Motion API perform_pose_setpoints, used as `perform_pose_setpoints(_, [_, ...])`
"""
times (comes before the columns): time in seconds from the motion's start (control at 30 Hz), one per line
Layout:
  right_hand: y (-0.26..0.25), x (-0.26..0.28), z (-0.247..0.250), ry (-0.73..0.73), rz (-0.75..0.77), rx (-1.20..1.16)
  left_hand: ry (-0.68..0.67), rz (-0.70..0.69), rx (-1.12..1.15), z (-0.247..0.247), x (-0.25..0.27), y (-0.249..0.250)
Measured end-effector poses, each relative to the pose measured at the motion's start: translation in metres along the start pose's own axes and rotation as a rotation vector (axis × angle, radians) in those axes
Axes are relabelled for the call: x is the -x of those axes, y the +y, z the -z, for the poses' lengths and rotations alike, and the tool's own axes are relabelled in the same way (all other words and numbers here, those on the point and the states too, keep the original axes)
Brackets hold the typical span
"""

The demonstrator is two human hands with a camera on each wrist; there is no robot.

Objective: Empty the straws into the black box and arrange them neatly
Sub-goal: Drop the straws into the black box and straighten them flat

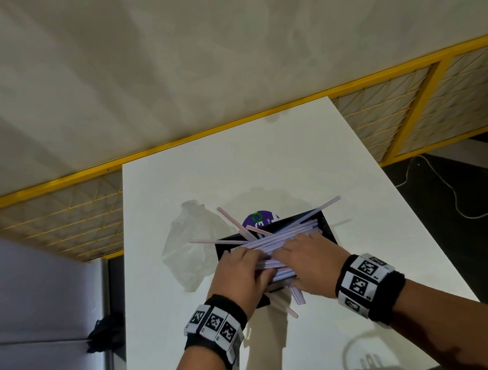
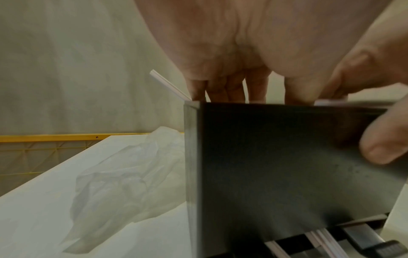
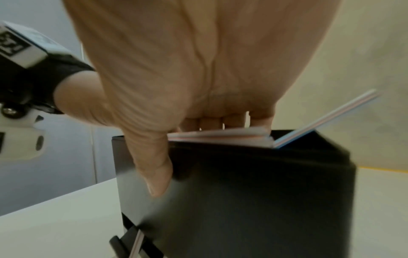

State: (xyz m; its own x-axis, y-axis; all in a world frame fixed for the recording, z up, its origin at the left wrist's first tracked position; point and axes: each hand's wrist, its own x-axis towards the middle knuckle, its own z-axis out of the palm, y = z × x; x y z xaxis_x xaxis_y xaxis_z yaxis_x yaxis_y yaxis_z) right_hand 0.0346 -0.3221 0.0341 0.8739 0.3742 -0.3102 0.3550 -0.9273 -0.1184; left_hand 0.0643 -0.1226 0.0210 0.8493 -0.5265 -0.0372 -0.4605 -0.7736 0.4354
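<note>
A black box stands on the white table, piled with pink and blue striped straws lying mostly left to right. Some stick out over its far and left rims, and a few lie on the table in front of it. My left hand and right hand lie side by side on top of the pile, fingers pressing down. In the left wrist view the left hand reaches down onto the top of the box. In the right wrist view the right hand covers the straws, its thumb down the wall of the box.
An empty clear plastic bag lies crumpled left of the box. A purple round object sits just behind it. A yellow mesh fence runs behind the table, a grey partition stands at the left, and a cable lies on the floor at the right.
</note>
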Motion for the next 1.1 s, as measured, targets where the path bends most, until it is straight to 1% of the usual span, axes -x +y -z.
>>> perform_pose_setpoints(0.07, [0.002,-0.002,-0.005,-0.015,-0.006,-0.038,0.007,-0.003,0.042,0.002,0.004,0.0])
perform_pose_setpoints(0.17, [0.005,-0.003,-0.011,-0.029,-0.019,-0.062,-0.028,0.039,0.105,0.0,0.008,-0.002])
perform_pose_setpoints(0.23, [0.007,-0.005,-0.012,-0.04,-0.024,-0.068,-0.052,0.064,0.108,-0.002,0.011,-0.002])
perform_pose_setpoints(0.43, [0.01,-0.007,-0.016,-0.04,-0.027,-0.088,-0.058,0.085,0.109,-0.003,0.011,0.0])
perform_pose_setpoints(0.63, [0.016,-0.011,-0.015,-0.054,0.003,-0.133,-0.037,0.064,0.112,-0.002,0.012,-0.001])
perform_pose_setpoints(0.77, [0.017,-0.009,-0.014,-0.063,0.025,-0.197,-0.009,0.072,0.167,0.001,0.015,-0.001])
perform_pose_setpoints(0.87, [0.017,-0.005,-0.006,-0.044,0.045,-0.254,0.081,0.06,0.269,0.007,0.02,0.001])
perform_pose_setpoints(0.93, [0.018,0.001,0.0,-0.001,0.057,-0.238,0.216,0.08,0.348,0.01,0.026,0.0])
perform_pose_setpoints(1.0, [0.018,0.012,0.006,0.076,0.065,-0.22,0.377,0.191,0.454,0.011,0.036,-0.003])
perform_pose_setpoints(1.1, [0.019,0.032,0.016,0.186,0.06,-0.221,0.538,0.495,0.661,0.003,0.052,-0.009])
